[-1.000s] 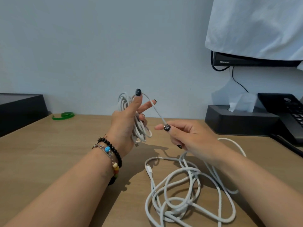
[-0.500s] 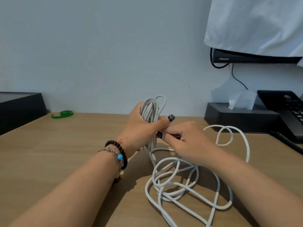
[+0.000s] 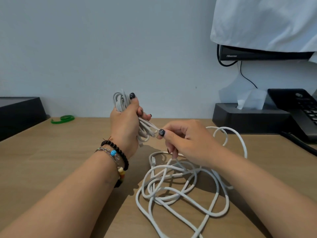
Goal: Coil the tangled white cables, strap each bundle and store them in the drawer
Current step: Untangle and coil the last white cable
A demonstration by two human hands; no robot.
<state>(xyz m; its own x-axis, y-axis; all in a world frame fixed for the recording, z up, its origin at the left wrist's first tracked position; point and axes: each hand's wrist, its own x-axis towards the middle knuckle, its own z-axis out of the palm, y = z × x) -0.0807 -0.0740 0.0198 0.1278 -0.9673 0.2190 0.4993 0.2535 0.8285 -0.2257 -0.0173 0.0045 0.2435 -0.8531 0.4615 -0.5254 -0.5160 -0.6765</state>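
Head view: our left hand (image 3: 126, 124) grips the coiled white cable bundle (image 3: 120, 102); right hand (image 3: 187, 140) pinches its limp, light strand (image 3: 151, 125); we'd hold near the coil.

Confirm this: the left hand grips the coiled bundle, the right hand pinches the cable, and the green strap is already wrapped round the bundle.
Not quite. The left hand grips the coiled bundle and the right hand pinches the cable, but the head view shows the green strap lying on the desk by the wall, apart from the bundle.
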